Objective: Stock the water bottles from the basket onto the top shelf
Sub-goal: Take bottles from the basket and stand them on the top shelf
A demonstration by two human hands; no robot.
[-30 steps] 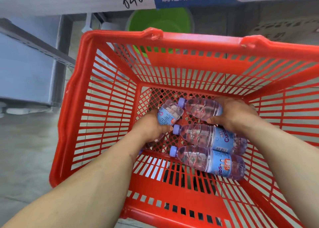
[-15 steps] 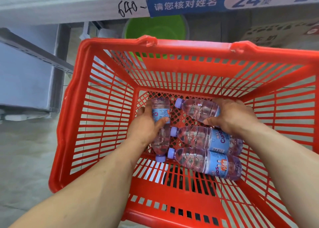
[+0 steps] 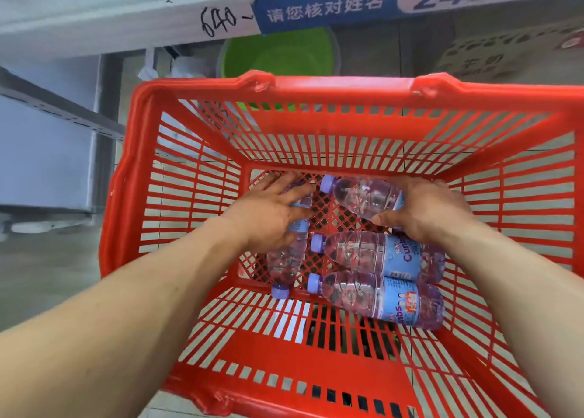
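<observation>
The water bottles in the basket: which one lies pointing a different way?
The bottle under the left hand: its cap points toward the person, while the other three point left.
</observation>
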